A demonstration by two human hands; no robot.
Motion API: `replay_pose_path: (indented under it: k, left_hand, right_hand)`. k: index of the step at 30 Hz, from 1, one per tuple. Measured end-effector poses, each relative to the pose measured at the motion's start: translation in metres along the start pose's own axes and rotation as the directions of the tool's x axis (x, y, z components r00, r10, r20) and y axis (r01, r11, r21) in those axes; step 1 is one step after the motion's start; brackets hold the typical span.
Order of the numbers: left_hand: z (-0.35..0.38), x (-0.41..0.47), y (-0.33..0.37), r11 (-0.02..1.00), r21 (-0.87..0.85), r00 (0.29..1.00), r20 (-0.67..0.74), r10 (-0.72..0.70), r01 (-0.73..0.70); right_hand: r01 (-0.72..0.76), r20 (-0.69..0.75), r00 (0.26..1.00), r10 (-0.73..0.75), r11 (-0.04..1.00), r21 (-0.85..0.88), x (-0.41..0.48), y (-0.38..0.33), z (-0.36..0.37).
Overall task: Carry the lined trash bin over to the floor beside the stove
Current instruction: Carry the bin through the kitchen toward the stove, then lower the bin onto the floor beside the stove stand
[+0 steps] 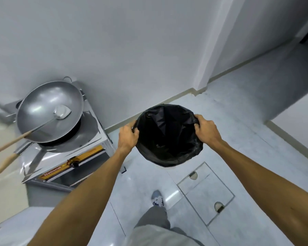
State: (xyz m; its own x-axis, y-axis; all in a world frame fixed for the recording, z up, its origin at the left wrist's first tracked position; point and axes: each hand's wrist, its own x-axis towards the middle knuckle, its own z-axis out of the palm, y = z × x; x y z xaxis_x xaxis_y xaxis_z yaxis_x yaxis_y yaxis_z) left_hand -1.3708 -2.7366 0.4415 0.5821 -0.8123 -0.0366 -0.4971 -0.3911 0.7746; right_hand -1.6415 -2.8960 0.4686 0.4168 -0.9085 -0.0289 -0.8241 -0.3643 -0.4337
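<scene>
The trash bin (167, 137) is round and lined with a black plastic bag that folds over its rim. I hold it out in front of me above the pale tiled floor. My left hand (127, 136) grips the rim on its left side, and my right hand (205, 129) grips the rim on its right side. The steel stove (89, 139) stands just left of the bin, against the wall. The bin's outer wall and base are hidden by the liner.
A large metal wok (43, 103) with a wooden-handled spatula (60, 111) sits on the stove burner. A floor hatch (205, 192) with two recessed handles lies to the right of my foot (157, 200). A wall corner juts out at the back right.
</scene>
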Motion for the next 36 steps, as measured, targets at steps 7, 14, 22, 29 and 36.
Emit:
replay_pose_path:
  k: [7, 14, 22, 29, 36]
  left_hand:
    - [0.008, 0.043, -0.023, 0.990, 0.010, 0.989, -0.045, -0.139, 0.139]
    - [0.036, 0.040, -0.057, 0.954, -0.044, 0.945, -0.130, -0.299, 0.296]
    - [0.094, 0.040, -0.093, 0.794, -0.305, 0.792, -0.168, -0.588, 0.525]
    - [0.170, 0.055, -0.169, 0.727, -0.311, 0.721, -0.158, -0.674, 0.612]
    - [0.260, 0.073, -0.292, 0.739, -0.302, 0.732, -0.162, -0.662, 0.602]
  right_hand:
    - [0.115, 0.122, 0.986, -0.115, 0.993, 0.008, 0.086, -0.006, 0.038]
    - [0.246, 0.256, 0.935, -0.246, 0.969, 0.036, 0.140, -0.011, 0.090]
    - [0.366, 0.391, 0.837, -0.382, 0.923, 0.119, 0.192, 0.002, 0.165]
    - [0.311, 0.381, 0.864, -0.329, 0.944, 0.109, 0.222, 0.036, 0.275]
    - [0.310, 0.393, 0.854, -0.340, 0.940, 0.141, 0.247, 0.099, 0.429]
